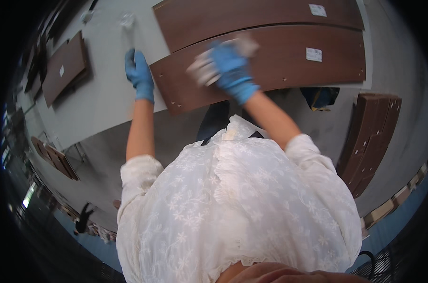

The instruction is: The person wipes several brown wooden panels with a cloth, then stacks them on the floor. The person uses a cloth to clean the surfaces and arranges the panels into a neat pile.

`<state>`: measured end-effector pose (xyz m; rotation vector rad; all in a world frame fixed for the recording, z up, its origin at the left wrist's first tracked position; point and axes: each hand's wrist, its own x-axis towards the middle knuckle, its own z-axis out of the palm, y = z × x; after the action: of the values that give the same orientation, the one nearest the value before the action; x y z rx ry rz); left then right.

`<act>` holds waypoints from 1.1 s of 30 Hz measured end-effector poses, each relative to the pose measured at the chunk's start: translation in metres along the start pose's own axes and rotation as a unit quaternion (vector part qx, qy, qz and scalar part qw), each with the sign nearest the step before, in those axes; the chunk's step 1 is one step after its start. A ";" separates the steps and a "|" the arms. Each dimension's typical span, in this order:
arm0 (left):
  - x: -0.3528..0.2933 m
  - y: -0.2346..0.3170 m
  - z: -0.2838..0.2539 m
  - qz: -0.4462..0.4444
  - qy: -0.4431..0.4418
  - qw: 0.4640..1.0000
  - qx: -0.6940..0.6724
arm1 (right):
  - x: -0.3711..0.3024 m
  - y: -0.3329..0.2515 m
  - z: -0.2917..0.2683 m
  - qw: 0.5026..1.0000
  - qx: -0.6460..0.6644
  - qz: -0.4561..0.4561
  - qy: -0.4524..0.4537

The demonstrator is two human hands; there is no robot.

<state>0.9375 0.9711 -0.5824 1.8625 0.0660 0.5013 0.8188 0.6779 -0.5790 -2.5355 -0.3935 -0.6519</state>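
My right hand [230, 66], in a blue glove, is closed on a white cloth [203, 69] and presses it against a brown board [275, 59]; hand and cloth are blurred by motion. The board carries a white label [313, 54] and small holes near its ends. My left hand [140, 78], gloved in blue too, is just left of the board's left end. Its fingers and thumb are apart, with nothing visible in them. Beyond it is a clear, blurred object [127, 21] whose kind I cannot make out.
A second labelled brown board [251, 16] lies along the far side of the first on the pale table [100, 106]. Stacked brown panels [65, 68] are at the left. More long brown boards [372, 141] stand at the right, below table level. A blue bin-like thing [320, 98] shows under the table edge.
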 end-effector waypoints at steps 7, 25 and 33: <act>-0.186 -0.009 -0.109 -0.566 0.030 0.811 -0.148 | -0.018 0.022 0.017 0.970 -0.170 0.114 0.134; -0.201 -0.059 -0.103 -0.462 -0.236 0.522 -0.677 | -0.044 -0.139 0.071 0.966 0.060 -0.190 -0.166; -0.169 -0.037 -0.071 -0.568 -0.120 0.702 -0.413 | -0.191 0.138 -0.147 0.966 -0.087 0.229 0.088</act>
<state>0.7650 0.9986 -0.6500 0.6975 0.6611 -0.5429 0.6552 0.4564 -0.6178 -2.5680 0.3182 -0.7420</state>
